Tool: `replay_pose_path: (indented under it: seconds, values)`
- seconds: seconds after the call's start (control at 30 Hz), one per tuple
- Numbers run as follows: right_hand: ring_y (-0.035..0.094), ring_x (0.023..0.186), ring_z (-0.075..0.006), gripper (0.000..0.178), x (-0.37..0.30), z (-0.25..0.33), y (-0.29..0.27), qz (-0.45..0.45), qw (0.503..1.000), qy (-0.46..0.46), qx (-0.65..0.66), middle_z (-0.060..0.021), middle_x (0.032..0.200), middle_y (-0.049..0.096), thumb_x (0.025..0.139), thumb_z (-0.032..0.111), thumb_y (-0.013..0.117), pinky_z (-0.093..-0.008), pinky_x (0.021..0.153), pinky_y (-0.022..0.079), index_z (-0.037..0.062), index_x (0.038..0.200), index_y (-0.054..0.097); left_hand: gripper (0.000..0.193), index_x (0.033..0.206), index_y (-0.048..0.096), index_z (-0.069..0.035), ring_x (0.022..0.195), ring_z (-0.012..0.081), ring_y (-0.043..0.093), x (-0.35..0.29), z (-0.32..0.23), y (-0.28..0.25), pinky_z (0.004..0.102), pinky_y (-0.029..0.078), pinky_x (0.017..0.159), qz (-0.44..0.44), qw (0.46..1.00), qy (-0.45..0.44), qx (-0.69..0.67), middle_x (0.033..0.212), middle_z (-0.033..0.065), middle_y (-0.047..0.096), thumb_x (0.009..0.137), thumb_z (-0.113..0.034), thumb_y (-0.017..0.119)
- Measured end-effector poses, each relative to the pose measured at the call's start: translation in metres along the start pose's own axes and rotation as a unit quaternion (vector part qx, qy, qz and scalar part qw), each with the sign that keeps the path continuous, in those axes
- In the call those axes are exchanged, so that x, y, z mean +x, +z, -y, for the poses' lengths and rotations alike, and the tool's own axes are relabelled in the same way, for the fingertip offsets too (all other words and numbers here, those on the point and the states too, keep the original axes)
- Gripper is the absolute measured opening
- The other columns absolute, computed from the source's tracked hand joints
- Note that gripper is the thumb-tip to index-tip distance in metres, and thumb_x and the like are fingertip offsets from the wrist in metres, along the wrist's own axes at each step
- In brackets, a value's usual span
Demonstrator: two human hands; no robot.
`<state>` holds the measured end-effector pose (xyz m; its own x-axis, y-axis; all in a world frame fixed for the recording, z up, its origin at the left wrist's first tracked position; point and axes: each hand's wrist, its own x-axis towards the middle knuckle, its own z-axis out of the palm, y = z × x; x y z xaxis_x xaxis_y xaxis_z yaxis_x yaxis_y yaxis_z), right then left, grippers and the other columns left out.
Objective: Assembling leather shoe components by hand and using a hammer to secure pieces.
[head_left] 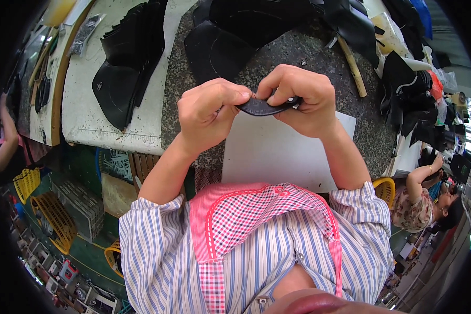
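Note:
Between my hands is a small curved black piece (264,109) that looks like leather, held up over the worktop. My left hand (208,109) pinches its left end between thumb and fingers. My right hand (302,99) is closed round its right end, thumb on top, and a small shiny spot shows by those fingers. A white board (282,152) lies under the piece at the table's near edge. Beyond my hands, large black leather pieces (220,49) rest on the speckled dark worktop (180,68).
Left of the worktop, a stack of black cut pieces (121,83) lies on a white table (78,125). A wooden-handled tool (352,65) is at the far right. Yellow baskets (55,222) and a grey crate (78,204) stand lower left. Another person (421,206) sits at right.

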<state>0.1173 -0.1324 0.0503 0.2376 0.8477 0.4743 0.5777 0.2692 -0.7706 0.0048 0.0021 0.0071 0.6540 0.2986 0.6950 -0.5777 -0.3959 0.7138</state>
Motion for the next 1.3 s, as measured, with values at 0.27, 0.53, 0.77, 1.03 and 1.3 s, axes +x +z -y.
replay_pose_path:
  seconds: [0.27,0.53,0.77,1.03,1.3]
  values:
    - [0.059,0.066,-0.0170,0.020,-0.007,-0.001,0.008,-0.089,0.991,0.052,0.083,-0.0128,0.072,0.061,0.049,-0.013,0.058,-0.0244,0.056,0.046,-0.0005,0.062,0.050,0.023,0.073,0.056,0.001,0.060,0.0223,0.061,-0.005,0.000,0.012,0.0259,0.049,0.053,-0.061,0.996,0.034,0.046,0.066,0.0125,0.060,0.058,0.018,0.053]
    - [0.058,0.067,-0.0183,0.021,-0.005,0.005,-0.002,0.009,0.995,0.069,0.071,-0.0142,0.071,0.059,0.050,-0.011,0.061,-0.0251,0.056,0.045,-0.0004,0.062,0.048,0.020,0.077,0.057,0.003,0.068,0.0182,0.062,-0.005,0.004,0.002,0.0253,0.049,0.062,0.014,0.994,-0.067,-0.079,0.072,0.0111,0.062,0.062,0.016,0.054]
    - [0.058,0.067,-0.0198,0.022,0.006,0.002,0.005,-0.036,0.999,-0.013,-0.037,-0.0090,0.077,0.059,0.054,-0.009,0.061,-0.0259,0.055,0.044,0.0030,0.064,0.046,0.017,0.077,0.058,0.002,0.068,0.0175,0.061,-0.007,-0.011,0.005,0.0241,0.049,0.062,-0.052,0.994,-0.088,-0.035,0.073,0.0110,0.062,0.067,0.015,0.056]
    - [0.053,0.089,-0.0236,0.031,-0.014,-0.041,-0.067,-0.138,0.951,0.007,-0.278,-0.0085,0.097,0.056,0.066,0.012,0.068,-0.0301,0.078,0.041,0.0059,0.094,0.058,0.013,0.075,0.057,-0.002,0.070,0.0103,0.055,0.028,-0.007,-0.081,0.0197,0.046,0.065,-0.235,0.933,-0.178,0.207,0.072,0.0039,0.058,0.068,0.000,0.068]
    - [0.053,0.072,-0.0240,0.012,-0.055,-0.107,-0.059,-0.060,0.905,0.110,-0.406,-0.0068,0.073,0.055,0.069,0.013,0.065,-0.0316,0.063,0.044,0.0069,0.077,0.059,0.066,0.113,0.050,-0.004,0.096,0.0323,0.051,-0.011,0.032,-0.190,0.0360,0.039,0.083,-0.056,0.566,-0.115,0.814,0.104,0.0187,0.053,0.067,-0.048,0.066]
